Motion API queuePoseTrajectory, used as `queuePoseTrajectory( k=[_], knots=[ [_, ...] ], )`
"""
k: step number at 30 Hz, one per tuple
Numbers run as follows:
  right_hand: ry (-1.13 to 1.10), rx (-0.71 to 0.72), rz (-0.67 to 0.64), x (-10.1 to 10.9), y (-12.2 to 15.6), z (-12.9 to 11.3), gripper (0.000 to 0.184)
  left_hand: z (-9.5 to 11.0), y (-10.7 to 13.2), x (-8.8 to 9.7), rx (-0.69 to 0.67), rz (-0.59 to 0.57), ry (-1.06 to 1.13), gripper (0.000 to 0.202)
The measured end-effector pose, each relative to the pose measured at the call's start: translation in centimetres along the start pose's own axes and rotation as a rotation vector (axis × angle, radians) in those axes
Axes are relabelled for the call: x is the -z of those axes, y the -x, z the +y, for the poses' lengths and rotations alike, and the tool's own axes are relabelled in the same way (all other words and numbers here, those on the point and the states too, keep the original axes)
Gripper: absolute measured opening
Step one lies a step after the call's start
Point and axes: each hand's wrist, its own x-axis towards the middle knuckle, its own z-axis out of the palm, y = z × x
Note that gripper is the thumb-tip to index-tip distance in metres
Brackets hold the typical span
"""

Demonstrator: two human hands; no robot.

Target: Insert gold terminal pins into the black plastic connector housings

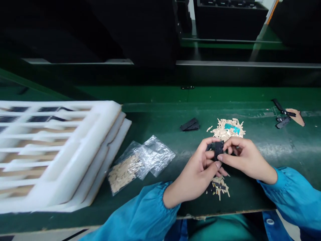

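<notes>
Black piece (pixel 217 149) btwn L hand (pixel 193 175)/R hand (pixel 247 159) (pinched)

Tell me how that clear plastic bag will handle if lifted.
The clear plastic bag looks thin and floppy, so will likely sag. The beige strips bunched at one end should shift and feel light. Its glossy film may slip.

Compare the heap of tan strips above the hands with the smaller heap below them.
The upper heap of loose tan strips is larger and more widely spread than the lower heap of tan strips. The upper heap holds a teal piece; the lower heap is mixed with black pieces. Both lie loose on the green workbench.
</notes>
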Motion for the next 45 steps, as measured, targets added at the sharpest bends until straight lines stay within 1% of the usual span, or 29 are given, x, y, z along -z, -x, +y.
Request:
queuePoseTrajectory(
  k=[6, 10, 15, 23, 25, 28, 31, 32, 34, 37, 41, 43, 45],
  knots=[
    [-0.141, -0.054, -0.016, -0.4, -0.1, 0.4, 0.023, -0.1, -0.1, 0.3, -0.014, -0.02, 0.028, 0.046],
    [-0.215, -0.05, -0.029, -0.2, -0.1, 0.3, 0.023, -0.4, -0.1, 0.2, -0.022, -0.019, 0.032, 0.046],
    [-0.239, -0.034, -0.039, 0.1, 0.1, -0.1, 0.02, -0.8, 0.3, -0.1, -0.024, 0.0, -0.024, 0.045],
    [-0.318, -0.042, -0.068, 0.1, 0.3, -0.2, 0.02, -0.7, 0.7, -0.1, -0.048, -0.036, -0.098, 0.041],
    [-0.32, -0.033, -0.053, 0.0, 0.4, -0.2, 0.02, -0.7, 0.7, -0.1, -0.036, -0.042, -0.085, 0.042],
    [-0.271, 0.002, 0.005, -0.2, 0.5, -0.2, 0.02, -0.7, 0.4, -0.1, 0.012, -0.024, -0.015, 0.043],
    [-0.192, 0.049, 0.083, -0.3, 0.7, -0.2, 0.018, -0.6, -0.1, -0.1, 0.05, 0.022, -0.01, 0.028],
    [-0.173, 0.064, 0.101, -0.3, 0.7, -0.2, 0.018, -0.5, -0.2, -0.1, 0.055, 0.032, -0.03, 0.03],
    [-0.16, 0.086, 0.109, -0.3, 0.8, -0.1, 0.018, -0.2, -0.3, -0.1, 0.051, 0.036, -0.077, 0.041],
    [-0.2, 0.087, 0.044, 0.0, 0.7, 0.0, 0.022, 0.2, -0.3, 0.1, 0.042, -0.007, -0.065, 0.046],
    [-0.275, 0.047, -0.059, 0.6, 0.2, 0.2, 0.032, 0.0, -0.5, 0.7, 0.11, -0.112, 0.125, 0.043],
    [-0.292, 0.024, -0.103, 0.8, 0.2, 0.2, 0.033, -0.4, -0.6, 0.8, 0.131, -0.103, 0.182, 0.042],
    [-0.282, 0.01, -0.14, 0.9, 0.3, 0.2, 0.03, -0.7, -0.7, 0.9, 0.127, -0.06, 0.164, 0.042]
  ],
)
